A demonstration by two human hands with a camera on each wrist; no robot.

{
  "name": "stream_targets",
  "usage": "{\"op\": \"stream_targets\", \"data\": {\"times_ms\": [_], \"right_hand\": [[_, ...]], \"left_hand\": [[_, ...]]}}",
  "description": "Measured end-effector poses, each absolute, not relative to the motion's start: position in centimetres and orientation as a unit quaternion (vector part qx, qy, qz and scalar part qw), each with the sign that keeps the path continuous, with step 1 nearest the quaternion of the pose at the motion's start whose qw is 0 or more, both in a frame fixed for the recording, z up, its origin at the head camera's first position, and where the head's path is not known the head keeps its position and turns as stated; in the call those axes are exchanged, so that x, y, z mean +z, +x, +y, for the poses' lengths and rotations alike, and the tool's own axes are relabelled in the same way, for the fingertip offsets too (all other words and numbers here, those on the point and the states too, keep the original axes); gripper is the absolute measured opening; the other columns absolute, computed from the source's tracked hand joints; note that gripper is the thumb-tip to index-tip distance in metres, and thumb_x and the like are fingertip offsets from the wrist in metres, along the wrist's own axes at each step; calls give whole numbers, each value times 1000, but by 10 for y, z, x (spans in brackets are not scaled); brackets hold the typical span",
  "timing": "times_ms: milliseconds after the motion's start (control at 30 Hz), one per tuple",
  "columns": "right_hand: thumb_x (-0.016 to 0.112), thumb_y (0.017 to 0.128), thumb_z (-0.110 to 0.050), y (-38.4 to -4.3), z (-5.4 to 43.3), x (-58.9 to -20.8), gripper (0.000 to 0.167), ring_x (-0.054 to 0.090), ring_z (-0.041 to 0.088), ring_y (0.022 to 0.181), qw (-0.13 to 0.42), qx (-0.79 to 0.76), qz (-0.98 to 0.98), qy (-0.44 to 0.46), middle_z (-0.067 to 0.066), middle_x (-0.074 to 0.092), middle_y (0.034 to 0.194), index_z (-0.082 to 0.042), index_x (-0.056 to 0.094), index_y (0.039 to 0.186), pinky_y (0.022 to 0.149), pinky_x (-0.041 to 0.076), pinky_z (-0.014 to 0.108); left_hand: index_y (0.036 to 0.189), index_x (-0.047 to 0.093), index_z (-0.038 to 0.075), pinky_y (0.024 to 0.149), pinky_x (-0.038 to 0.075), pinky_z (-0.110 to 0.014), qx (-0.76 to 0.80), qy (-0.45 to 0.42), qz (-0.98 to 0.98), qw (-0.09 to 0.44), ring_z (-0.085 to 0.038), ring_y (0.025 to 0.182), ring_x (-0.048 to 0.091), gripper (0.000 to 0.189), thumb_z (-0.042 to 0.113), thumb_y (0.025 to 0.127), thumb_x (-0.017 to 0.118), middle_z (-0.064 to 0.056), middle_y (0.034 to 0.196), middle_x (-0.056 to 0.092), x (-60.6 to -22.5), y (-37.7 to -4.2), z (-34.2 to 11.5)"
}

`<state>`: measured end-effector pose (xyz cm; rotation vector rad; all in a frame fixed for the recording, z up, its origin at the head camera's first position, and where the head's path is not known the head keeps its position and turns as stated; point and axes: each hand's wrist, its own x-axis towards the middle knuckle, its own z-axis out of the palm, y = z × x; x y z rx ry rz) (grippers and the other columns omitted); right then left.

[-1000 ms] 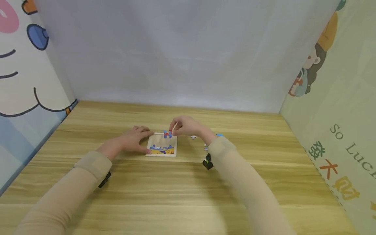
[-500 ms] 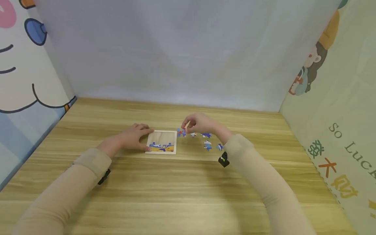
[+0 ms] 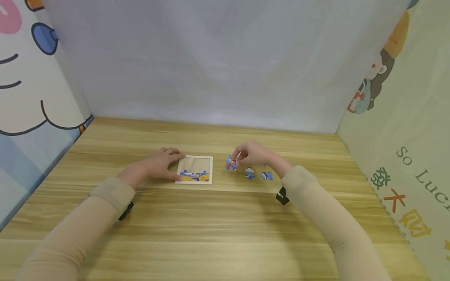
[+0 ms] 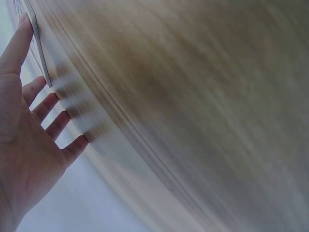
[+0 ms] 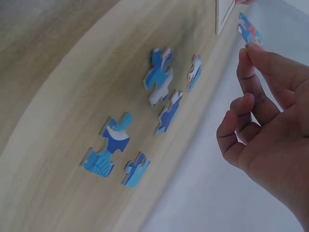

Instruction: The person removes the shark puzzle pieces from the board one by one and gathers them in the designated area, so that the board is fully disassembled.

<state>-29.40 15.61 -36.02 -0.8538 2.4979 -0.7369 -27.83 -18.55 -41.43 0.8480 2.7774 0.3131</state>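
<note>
My right hand (image 3: 254, 153) pinches a blue-and-red jigsaw piece (image 5: 251, 33) between thumb and index finger, with the other fingers loosely bent. In the head view that piece overlaps the area of the loose pieces. Spread along the left side of a small wooden puzzle tray (image 3: 212, 170) is my left hand (image 3: 159, 164), its thumb at the lower left corner and its index finger at the upper left one. A bottom strip of fitted pieces (image 3: 194, 176), yellow and blue, lies in the tray; bare wood shows above it. In the left wrist view, the left fingers (image 4: 58, 124) extend past the tray's edge.
Several loose jigsaw pieces, blue, white and purple, lie right of the tray, among them a blue-white piece (image 3: 249, 173) and a two-lobed blue one (image 5: 108, 145). A pale cloth (image 3: 211, 70) hangs behind the wooden table (image 3: 197, 234); printed cloths stand at both sides.
My right hand has moved right, from over the tray to beside the loose pieces, still pinching the blue-and-red jigsaw piece. My left hand has stayed at the tray's left side.
</note>
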Motion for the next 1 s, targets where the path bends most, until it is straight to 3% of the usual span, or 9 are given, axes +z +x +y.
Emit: {"op": "stream_targets", "data": {"times_ms": [200,500,1000], "right_hand": [[64,90,-10,-293,164,-374,11,67,19,82,211,-262,896,-288,2,71,85,-11,69,100,71,51,26],[66,89,-13,-292,168,-392,11,64,13,79,229,-277,896,-260,1,70,87,-12,68,100,69,51,26],[65,90,-15,-297,168,-405,8,57,10,75,203,-256,907,-266,-2,67,85,-13,69,96,70,49,25]], "left_hand": [[147,33,11,108,23,-62,111,287,945,112,-44,135,26,91,58,78,67,-20,148,30,-415,-279,-187],[148,33,11,108,22,-62,115,284,945,118,-44,135,25,91,58,78,67,-20,149,29,-416,-280,-188],[148,31,12,109,21,-61,118,276,946,123,-43,137,23,91,58,79,67,-19,150,28,-416,-278,-188]]}}
